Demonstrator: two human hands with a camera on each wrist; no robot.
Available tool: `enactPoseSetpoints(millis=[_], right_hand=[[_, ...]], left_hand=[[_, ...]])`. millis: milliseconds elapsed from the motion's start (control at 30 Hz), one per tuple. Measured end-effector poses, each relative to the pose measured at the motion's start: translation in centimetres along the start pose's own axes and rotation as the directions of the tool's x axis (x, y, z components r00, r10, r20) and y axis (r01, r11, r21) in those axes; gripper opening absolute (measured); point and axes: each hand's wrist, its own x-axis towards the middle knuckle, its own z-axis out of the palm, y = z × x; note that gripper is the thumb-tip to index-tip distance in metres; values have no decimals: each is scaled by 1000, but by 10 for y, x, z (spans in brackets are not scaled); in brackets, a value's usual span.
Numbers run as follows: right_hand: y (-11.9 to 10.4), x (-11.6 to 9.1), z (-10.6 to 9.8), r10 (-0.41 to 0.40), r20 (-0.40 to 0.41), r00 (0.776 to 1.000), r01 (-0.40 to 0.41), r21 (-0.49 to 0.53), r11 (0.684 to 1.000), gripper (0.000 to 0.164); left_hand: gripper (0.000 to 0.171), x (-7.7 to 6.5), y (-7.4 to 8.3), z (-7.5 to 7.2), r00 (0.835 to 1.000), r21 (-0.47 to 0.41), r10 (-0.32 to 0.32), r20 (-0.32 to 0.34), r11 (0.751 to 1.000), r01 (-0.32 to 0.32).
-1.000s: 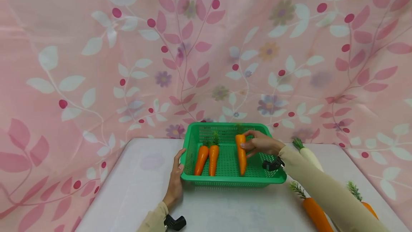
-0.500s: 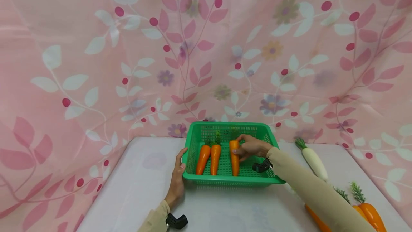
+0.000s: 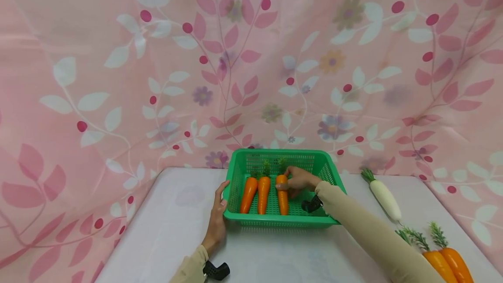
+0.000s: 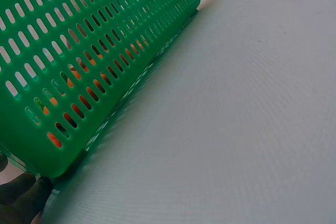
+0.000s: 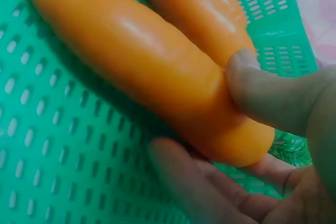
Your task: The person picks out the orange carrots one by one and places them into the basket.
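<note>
A green perforated plastic basket (image 3: 314, 219) stands on the table with three orange carrots in it. Two of them, the left carrot (image 3: 249, 195) and the middle carrot (image 3: 263, 195), lie side by side. My right hand (image 3: 298, 180) reaches in and grips the third carrot (image 3: 282, 200) near its leafy end. In the right wrist view the thumb (image 5: 273, 95) lies over this carrot (image 5: 142, 61), with fingers below it. At the basket's left side my left hand (image 3: 216, 219) holds the rim. The left wrist view shows only its fingers (image 4: 26, 195), at the basket's corner.
On the white table (image 3: 165, 226), to the right, lies a white radish (image 3: 385, 200) with green leaves. Nearer, two more carrots lie together, one carrot (image 3: 457, 265) at the outside. A pink floral cloth (image 3: 251, 77) hangs behind.
My right hand has moved left and down with the carrot, bringing it closer to the other two in the basket. The left hand keeps its place on the basket.
</note>
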Motion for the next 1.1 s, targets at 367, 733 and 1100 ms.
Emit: enactPoseSetpoints(millis=[367, 733, 1100], right_hand=[[10, 12, -2, 18, -43, 999, -28, -254, 967, 57], [15, 18, -3, 60, -19, 998, -63, -264, 963, 61], [17, 19, -3, 3, -9, 1000, -5, -244, 970, 59]], left_hand=[[58, 0, 1, 0, 1000, 28, 21, -2, 999, -21], [57, 0, 1, -1, 1000, 21, 14, -1, 1000, -14], [58, 0, 0, 0, 1000, -8, -4, 4, 1000, 4]])
